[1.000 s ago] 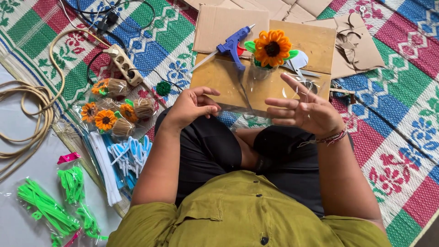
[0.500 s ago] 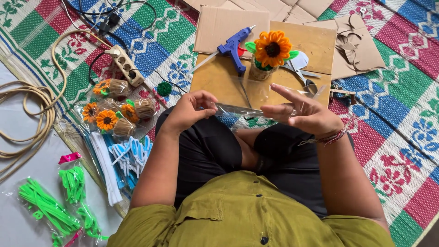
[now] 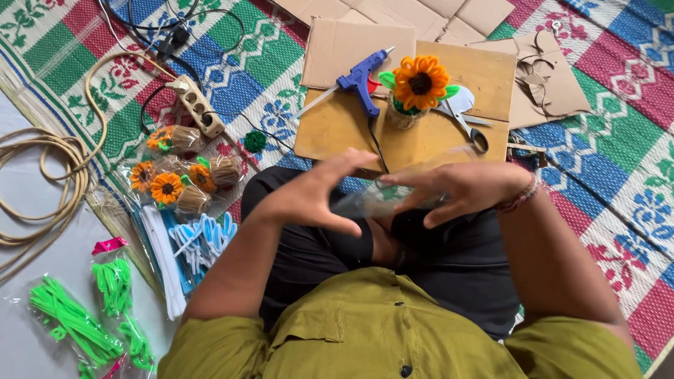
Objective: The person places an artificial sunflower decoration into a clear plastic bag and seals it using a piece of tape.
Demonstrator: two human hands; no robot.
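My left hand (image 3: 312,196) and my right hand (image 3: 453,189) are close together above my lap, both blurred by motion. Between them is a crumpled clear plastic wrap (image 3: 375,200), with the fingers of both hands on it. Just beyond my hands lies a wooden board (image 3: 330,130). On it stands an orange sunflower in a small jute pot (image 3: 419,88). A blue glue gun (image 3: 361,78) lies to the left of the flower, and scissors (image 3: 469,125) lie to its right.
Several wrapped sunflower pots (image 3: 175,175) lie on the striped mat (image 3: 611,189) at my left, near a power strip (image 3: 199,105). White and blue pipe cleaners (image 3: 196,238), green ones (image 3: 70,323), coiled rope (image 3: 42,175) and cardboard pieces (image 3: 547,77) lie around.
Both hands have come down from in front of the board toward my lap. The clear plastic that was held up flat is now bunched between them.
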